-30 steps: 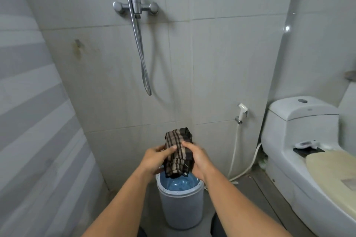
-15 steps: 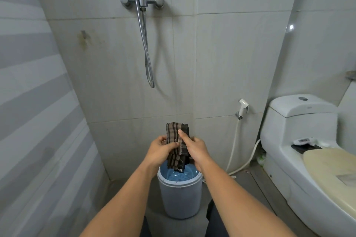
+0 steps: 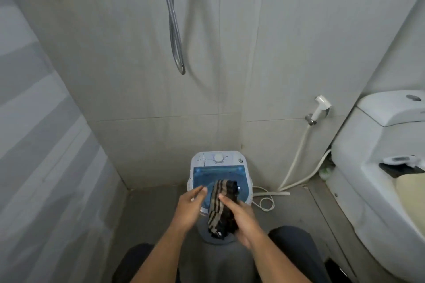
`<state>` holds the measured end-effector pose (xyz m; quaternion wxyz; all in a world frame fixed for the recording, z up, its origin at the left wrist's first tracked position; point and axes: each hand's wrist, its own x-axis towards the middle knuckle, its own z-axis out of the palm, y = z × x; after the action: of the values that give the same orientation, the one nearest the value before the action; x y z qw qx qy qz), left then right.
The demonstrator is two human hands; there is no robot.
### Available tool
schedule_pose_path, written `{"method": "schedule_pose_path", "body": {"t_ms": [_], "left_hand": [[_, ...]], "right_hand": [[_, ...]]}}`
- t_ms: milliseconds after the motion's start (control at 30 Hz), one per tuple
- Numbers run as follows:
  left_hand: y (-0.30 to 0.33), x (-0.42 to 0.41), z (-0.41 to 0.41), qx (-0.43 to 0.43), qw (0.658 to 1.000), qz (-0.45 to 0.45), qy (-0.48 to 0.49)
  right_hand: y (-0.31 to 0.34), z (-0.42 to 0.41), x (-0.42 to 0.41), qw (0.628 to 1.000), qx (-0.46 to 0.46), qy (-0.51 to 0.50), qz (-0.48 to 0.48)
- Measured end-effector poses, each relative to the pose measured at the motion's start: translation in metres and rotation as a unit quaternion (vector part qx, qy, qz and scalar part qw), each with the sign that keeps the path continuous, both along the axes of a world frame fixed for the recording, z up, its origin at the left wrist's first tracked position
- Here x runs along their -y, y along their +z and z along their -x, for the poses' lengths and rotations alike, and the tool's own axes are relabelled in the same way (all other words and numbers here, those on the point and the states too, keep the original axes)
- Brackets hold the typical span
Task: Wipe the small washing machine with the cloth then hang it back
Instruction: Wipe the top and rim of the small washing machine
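The small washing machine (image 3: 217, 163) stands on the floor against the tiled wall; it is white with a blue see-through lid and a round dial at the back. A folded dark plaid cloth (image 3: 222, 204) hangs over the lid. My right hand (image 3: 241, 218) grips the cloth from the right side. My left hand (image 3: 189, 208) hovers just left of the cloth with fingers spread and nothing in it. The front of the machine is hidden behind my hands and the cloth.
A white toilet (image 3: 379, 167) fills the right side. A bidet sprayer (image 3: 322, 104) with its hose hangs on the wall beside it. A shower hose (image 3: 176, 41) dangles above the machine. A white cord (image 3: 266, 202) lies on the floor. My knees are at the bottom.
My view has tilted down and come closer to the machine. The cloth has dropped from in front of the wall to over the lid. My left hand has let go of it.
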<state>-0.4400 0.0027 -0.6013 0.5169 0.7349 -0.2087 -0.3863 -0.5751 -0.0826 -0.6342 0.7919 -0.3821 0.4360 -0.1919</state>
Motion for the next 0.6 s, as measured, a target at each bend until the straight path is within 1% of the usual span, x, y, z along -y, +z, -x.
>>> {"method": "schedule_pose_path", "body": {"t_ms": [33, 100, 233, 300, 367, 433, 500, 533, 600], "left_hand": [[-0.016, 0.003, -0.011, 0.006, 1.000, -0.022, 0.010], [-0.047, 0.008, -0.033, 0.006, 0.998, -0.060, 0.034], [-0.110, 0.023, -0.080, 0.015, 0.990, -0.113, 0.083], [-0.136, 0.033, -0.102, 0.007, 0.986, -0.133, 0.104], [-0.154, 0.044, -0.121, -0.012, 0.983, -0.142, 0.116], [-0.167, 0.053, -0.137, -0.018, 0.983, -0.146, 0.113], [-0.179, 0.059, -0.147, -0.019, 0.985, -0.151, 0.083], [-0.184, 0.061, -0.149, -0.024, 0.986, -0.152, 0.067], [-0.194, 0.064, -0.150, -0.045, 0.987, -0.145, 0.053]], "right_hand": [[-0.014, -0.005, 0.007, 0.999, -0.042, -0.003, 0.014], [-0.036, -0.015, 0.025, 0.995, -0.099, 0.003, 0.012], [-0.056, -0.057, 0.080, 0.989, -0.142, 0.021, -0.025], [-0.054, -0.091, 0.113, 0.985, -0.166, 0.048, 0.016], [-0.055, -0.128, 0.147, 0.966, -0.216, 0.076, 0.120], [-0.057, -0.169, 0.179, 0.923, -0.261, 0.099, 0.264], [-0.064, -0.206, 0.205, 0.858, -0.294, 0.140, 0.397], [-0.068, -0.222, 0.217, 0.813, -0.317, 0.166, 0.460], [-0.082, -0.247, 0.230, 0.706, -0.365, 0.216, 0.567]]}}
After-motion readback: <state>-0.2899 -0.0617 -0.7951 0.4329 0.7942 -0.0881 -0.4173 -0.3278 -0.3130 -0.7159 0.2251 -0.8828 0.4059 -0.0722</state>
